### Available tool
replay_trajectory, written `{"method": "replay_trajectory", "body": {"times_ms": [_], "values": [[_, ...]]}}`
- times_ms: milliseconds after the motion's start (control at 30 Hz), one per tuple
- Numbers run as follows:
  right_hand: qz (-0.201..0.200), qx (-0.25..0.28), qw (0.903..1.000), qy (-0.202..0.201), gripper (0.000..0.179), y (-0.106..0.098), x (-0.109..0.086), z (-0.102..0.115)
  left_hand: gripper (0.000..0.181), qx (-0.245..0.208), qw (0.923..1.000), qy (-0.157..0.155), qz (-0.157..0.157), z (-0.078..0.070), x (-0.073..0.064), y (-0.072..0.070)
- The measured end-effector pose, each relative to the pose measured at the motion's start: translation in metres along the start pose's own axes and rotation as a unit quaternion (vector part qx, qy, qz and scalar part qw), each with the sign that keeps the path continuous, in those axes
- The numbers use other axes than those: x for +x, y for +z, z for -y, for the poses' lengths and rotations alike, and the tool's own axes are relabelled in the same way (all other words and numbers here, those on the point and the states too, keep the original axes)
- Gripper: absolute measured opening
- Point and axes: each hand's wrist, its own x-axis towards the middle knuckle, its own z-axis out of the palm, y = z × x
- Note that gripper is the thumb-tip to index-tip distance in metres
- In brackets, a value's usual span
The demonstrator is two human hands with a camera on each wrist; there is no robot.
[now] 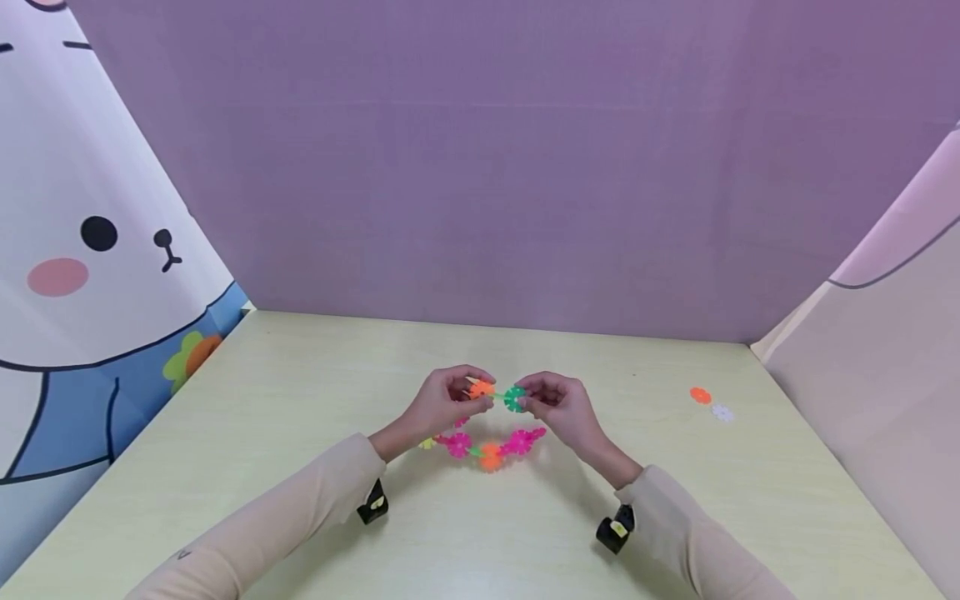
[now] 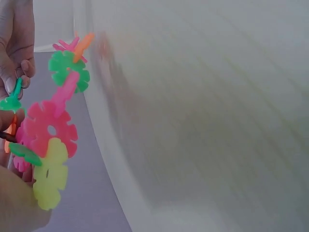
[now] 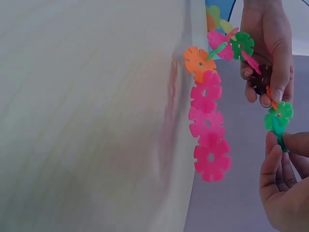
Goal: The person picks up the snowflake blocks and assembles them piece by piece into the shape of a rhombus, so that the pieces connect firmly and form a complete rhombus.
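Observation:
A chain of interlocking plastic snowflake discs hangs between both hands above the table. My left hand (image 1: pixel 450 397) pinches the chain by an orange disc (image 1: pixel 481 389), beside a dark disc (image 3: pixel 262 79). Thumb and fingertips of my right hand (image 1: pixel 561 408) pinch a green disc (image 1: pixel 514 398) at the end of the chain; a lighter green disc (image 3: pixel 285 111) links it to the orange one. Below the hands dangle pink discs (image 3: pixel 206 121), another orange disc (image 1: pixel 491 457) and a yellow disc (image 2: pixel 50 179). The free end of pink discs points toward the right hand.
On the right side of the table (image 1: pixel 480 550) lie a loose orange disc (image 1: pixel 701 395) and a white disc (image 1: pixel 722 412). A purple partition (image 1: pixel 525 167) stands along the back edge. Printed panels flank the table, with a cartoon animal (image 1: pixel 112 167) on the left one.

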Motion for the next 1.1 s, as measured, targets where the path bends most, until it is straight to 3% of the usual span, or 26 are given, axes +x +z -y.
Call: {"method": "replay_trajectory", "body": {"times_ms": [167,300,567,800,1100], "values": [[0.006,-0.002,1.0,0.005,0.024,-0.003,0.001,-0.005,0.027,-0.009,0.9999,-0.009,0.002,0.001,-0.001,0.0],[0.003,-0.021,0.9998,0.002,0.025,-0.007,0.004,-0.021,0.027,-0.013,0.9998,-0.016,-0.002,0.002,-0.001,-0.001],[-0.016,-0.08,0.9967,-0.007,0.021,-0.032,0.003,-0.042,0.027,-0.018,0.9995,-0.023,-0.007,0.004,-0.002,-0.002],[-0.048,-0.163,0.9854,-0.01,0.021,-0.061,-0.007,-0.062,0.027,-0.014,0.9994,-0.03,-0.013,0.005,-0.007,-0.004],[-0.066,-0.25,0.9657,0.028,0.022,-0.105,-0.022,-0.083,0.025,-0.01,0.9998,-0.015,0.0,0.006,-0.012,-0.006]]}}
